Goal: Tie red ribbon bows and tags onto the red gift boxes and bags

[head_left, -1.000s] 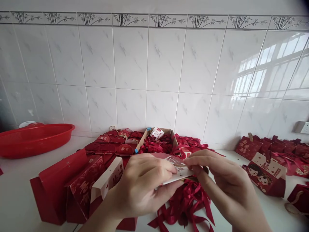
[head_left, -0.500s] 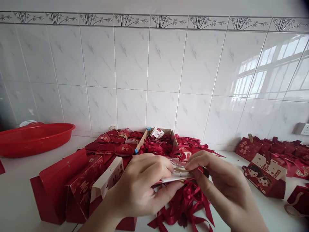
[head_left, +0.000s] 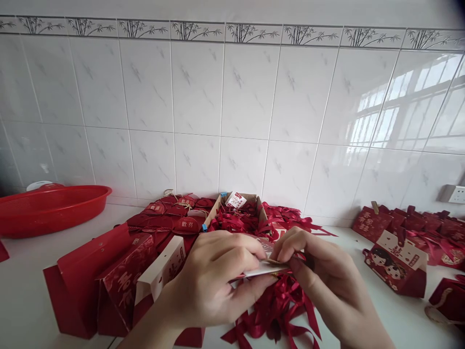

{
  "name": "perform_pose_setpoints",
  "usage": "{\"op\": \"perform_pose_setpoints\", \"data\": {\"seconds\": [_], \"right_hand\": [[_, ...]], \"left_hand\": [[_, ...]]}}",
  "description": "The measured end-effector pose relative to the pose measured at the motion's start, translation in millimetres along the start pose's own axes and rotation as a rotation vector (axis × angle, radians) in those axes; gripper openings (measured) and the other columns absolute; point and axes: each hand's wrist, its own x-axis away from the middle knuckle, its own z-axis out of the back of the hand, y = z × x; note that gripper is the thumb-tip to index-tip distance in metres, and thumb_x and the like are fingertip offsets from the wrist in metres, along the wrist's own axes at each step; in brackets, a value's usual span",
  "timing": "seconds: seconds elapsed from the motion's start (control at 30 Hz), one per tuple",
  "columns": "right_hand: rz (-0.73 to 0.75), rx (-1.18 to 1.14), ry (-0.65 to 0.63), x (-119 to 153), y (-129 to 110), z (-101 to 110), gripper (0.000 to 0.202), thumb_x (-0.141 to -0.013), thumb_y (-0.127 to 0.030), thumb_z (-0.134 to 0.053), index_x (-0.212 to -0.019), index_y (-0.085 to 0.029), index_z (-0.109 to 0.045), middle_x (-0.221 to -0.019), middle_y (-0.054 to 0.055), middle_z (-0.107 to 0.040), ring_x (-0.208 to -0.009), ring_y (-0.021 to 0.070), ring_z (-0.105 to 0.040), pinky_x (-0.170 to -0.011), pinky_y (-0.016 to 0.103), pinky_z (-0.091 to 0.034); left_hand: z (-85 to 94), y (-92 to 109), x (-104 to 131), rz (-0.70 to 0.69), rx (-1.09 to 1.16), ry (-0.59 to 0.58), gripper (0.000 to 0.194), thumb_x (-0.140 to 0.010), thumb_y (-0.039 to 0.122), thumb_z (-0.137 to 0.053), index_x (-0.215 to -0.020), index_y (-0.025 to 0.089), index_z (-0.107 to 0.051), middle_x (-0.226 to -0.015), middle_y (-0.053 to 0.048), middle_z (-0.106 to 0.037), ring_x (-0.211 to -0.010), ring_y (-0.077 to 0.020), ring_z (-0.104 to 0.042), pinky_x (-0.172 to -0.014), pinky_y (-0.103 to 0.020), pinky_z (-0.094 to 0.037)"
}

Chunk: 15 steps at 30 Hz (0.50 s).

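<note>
My left hand [head_left: 221,271] is closed on a red and white paper gift box [head_left: 259,269], thumb beneath and fingers over the top. At the box's right end, my right hand [head_left: 323,276] pinches a thin tan strip [head_left: 274,262] between thumb and fingertips. The fingers hide most of the box and the strip's ends. Loose dark red ribbons [head_left: 276,310] lie on the white table below both hands. Close by my left forearm stand several red gift boxes [head_left: 119,286], one of them with a white flap [head_left: 162,266].
Behind my hands sits a cardboard box [head_left: 214,213] of red ribbons. Flat red packets [head_left: 163,213] with round tags are stacked beside it. A red plastic basin [head_left: 54,213] is at the far left. Finished-looking gift boxes [head_left: 399,266] with ribbons stand at the right, before the tiled wall [head_left: 240,97].
My right fingers have shifted slightly left over the gift box, and the tan strip now lies lower and flatter. My left hand keeps its hold on the box.
</note>
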Motion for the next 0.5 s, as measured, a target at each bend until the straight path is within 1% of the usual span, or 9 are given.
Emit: {"op": "perform_pose_setpoints", "data": {"seconds": [0.1,0.27,0.37,0.47,0.5], "right_hand": [[-0.001,-0.003,-0.033,1.0,2.4,0.5,0.017,-0.092,-0.015,-0.042,-0.092,-0.025,-0.055,-0.083,0.001,-0.055,-0.076,0.0162,-0.053,-0.064,0.028,-0.044],[-0.021,-0.05,-0.061,-0.1,3.6,-2.7,0.013,-0.091,-0.014,-0.042,-0.09,-0.025,-0.05,-0.085,0.002,-0.052,-0.077,0.0166,-0.051,-0.064,0.028,-0.043],[-0.008,-0.072,-0.072,-0.5,2.1,-4.4,0.012,-0.088,-0.012,-0.045,-0.088,-0.024,-0.048,-0.084,0.001,-0.05,-0.073,0.015,-0.049,-0.06,0.026,-0.042],[0.005,-0.067,-0.107,1.1,0.1,-2.3,0.015,-0.084,-0.011,-0.051,-0.087,-0.025,-0.049,-0.083,0.0,-0.05,-0.07,0.0134,-0.05,-0.055,0.023,-0.044],[0.001,-0.055,-0.122,1.8,-0.7,-0.9,0.017,-0.084,-0.011,-0.055,-0.09,-0.026,-0.051,-0.084,0.0,-0.052,-0.07,0.0132,-0.052,-0.056,0.022,-0.046]], "left_hand": [[-0.8,-0.3,0.6,0.006,0.019,0.0,0.021,-0.074,0.015,-0.074,-0.082,0.022,-0.055,-0.077,0.0,-0.073,-0.067,-0.0152,-0.071,-0.063,-0.025,-0.058],[-0.2,-0.2,1.7,0.076,0.083,0.003,0.027,-0.075,0.016,-0.075,-0.09,0.023,-0.053,-0.076,0.0,-0.073,-0.066,-0.0157,-0.071,-0.061,-0.025,-0.058],[1.4,0.5,0.8,0.039,0.04,-0.022,0.022,-0.076,0.015,-0.074,-0.09,0.022,-0.058,-0.075,0.0,-0.073,-0.067,-0.015,-0.071,-0.064,-0.025,-0.057],[2.1,0.2,0.2,-0.012,0.06,-0.02,0.019,-0.076,0.012,-0.075,-0.087,0.02,-0.061,-0.073,0.001,-0.073,-0.068,-0.0131,-0.07,-0.068,-0.024,-0.057],[2.1,-0.3,0.4,-0.029,0.073,-0.015,0.019,-0.076,0.011,-0.075,-0.087,0.018,-0.061,-0.073,0.0,-0.073,-0.068,-0.0125,-0.07,-0.069,-0.024,-0.057]]}}
